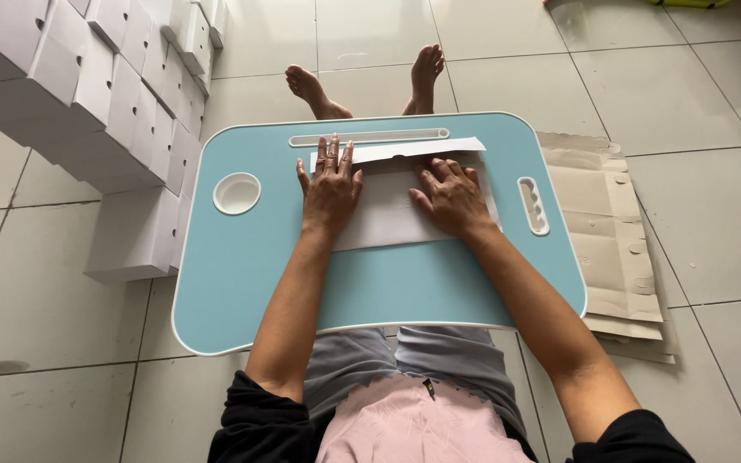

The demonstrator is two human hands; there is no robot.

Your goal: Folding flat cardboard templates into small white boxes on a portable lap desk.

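White card is what both hands are working: a flat box blank (388, 210) lies across the middle of the pale blue lap surface (250, 274), its long far flap (405, 149) turned up and creased along the 12 o'clock edge, just short of the slot (369, 136) moulded into the surface. The left hand (331, 187) lies palm down with fingers spread straight on the blank's 9 o'clock end; its grip is released, nothing pinched, only pressing. The right hand (452, 197) rests on the 3 o'clock half with fingers slightly bent over the card, also flat and unclenched, holding the sheet down rather than grasping it.

At 9 o'clock on the surface sits a round cup recess (237, 193); at 3 o'clock a handle cutout (533, 206). On the tiled floor (688, 86), towards 9 and 10 o'clock, folded white boxes (122, 103) stand stacked in rows. At 3 o'clock lies a pile of flat brownish card blanks (611, 223). The person's bare feet (370, 81) show beyond the surface at 12 o'clock.

Judging from this, the step in hand is flattening a crease: the far flap has been bent and the palms are bedding the fold. The following fold would seem to call for keeping one palm anchored while fingertips get under an edge, since the sheet lies flush and offers little purchase.
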